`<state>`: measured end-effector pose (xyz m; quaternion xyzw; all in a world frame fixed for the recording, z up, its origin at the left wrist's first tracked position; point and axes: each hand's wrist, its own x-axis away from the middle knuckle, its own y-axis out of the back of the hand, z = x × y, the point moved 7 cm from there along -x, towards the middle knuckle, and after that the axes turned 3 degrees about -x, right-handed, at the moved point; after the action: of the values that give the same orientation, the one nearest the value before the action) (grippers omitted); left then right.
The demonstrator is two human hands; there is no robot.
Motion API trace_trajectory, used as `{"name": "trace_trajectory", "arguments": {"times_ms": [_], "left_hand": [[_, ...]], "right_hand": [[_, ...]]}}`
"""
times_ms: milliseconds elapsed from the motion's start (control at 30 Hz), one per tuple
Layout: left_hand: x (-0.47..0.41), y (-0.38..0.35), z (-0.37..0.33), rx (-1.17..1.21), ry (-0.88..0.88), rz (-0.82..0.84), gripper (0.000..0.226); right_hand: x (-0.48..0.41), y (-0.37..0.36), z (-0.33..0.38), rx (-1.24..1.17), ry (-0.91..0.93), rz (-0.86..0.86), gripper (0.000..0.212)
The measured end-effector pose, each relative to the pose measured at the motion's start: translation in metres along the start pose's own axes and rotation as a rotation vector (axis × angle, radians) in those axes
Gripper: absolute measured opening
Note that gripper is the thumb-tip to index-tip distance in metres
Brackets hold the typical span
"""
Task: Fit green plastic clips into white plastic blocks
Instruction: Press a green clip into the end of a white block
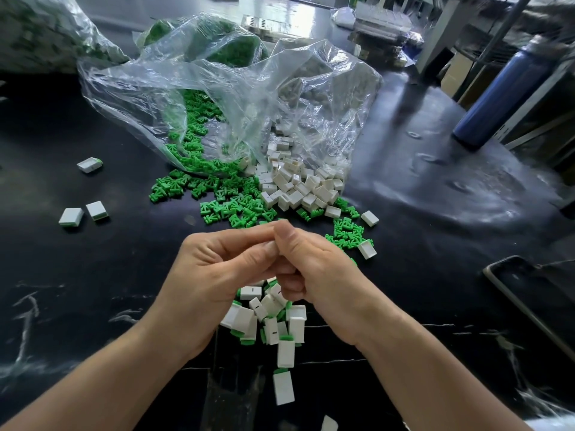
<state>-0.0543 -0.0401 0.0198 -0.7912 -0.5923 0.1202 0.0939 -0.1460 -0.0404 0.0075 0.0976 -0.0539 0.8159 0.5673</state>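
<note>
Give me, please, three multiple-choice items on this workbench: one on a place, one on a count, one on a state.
1. Where does the blue bottle stand? A. far right of the table B. near left C. centre
2. How many finished blocks lie apart at the left? A. one B. three C. six
3. How is the central clear bag of green clips? A. tied shut B. open, spilling C. empty

Answers: A, it stands by the table's right edge; B, one lies farther, two side by side nearer; B, clips spread from its mouth.
</note>
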Motion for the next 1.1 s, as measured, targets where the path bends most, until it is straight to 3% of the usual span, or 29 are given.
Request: {"name": "trace_trajectory", "arguments": {"times_ms": [167, 433, 533, 767, 933, 1100], "left_hand": [[-0.003, 0.003, -0.007, -0.130, -0.120, 0.051, 0.029], [0.001, 0.010, -0.011, -0.329, -0.316, -0.016, 0.026], [0.001, 0.010, -0.008, -0.336, -0.330, -0.054, 0.024], [0.003, 0.011, -0.010, -0.349, -0.365, -0.081, 0.025], [0.002, 0.011, -0.012, -0.303, -0.352, -0.091, 0.023], [0.002, 0.004, -0.013, -0.273, -0.368, -0.003, 0.017]], "right_hand": [[0.002, -0.005, 0.004, -0.199, -0.045, 0.063, 0.033], [0.001, -0.010, -0.002, -0.197, -0.078, 0.061, 0.044], [0.000, -0.011, -0.001, -0.182, -0.084, 0.065, 0.053], [0.001, -0.013, -0.002, -0.195, -0.073, 0.077, 0.053], [0.002, -0.015, 0.005, -0.273, -0.079, 0.135, 0.035], [0.003, -0.012, -0.003, -0.093, -0.115, 0.149, 0.048]]}}
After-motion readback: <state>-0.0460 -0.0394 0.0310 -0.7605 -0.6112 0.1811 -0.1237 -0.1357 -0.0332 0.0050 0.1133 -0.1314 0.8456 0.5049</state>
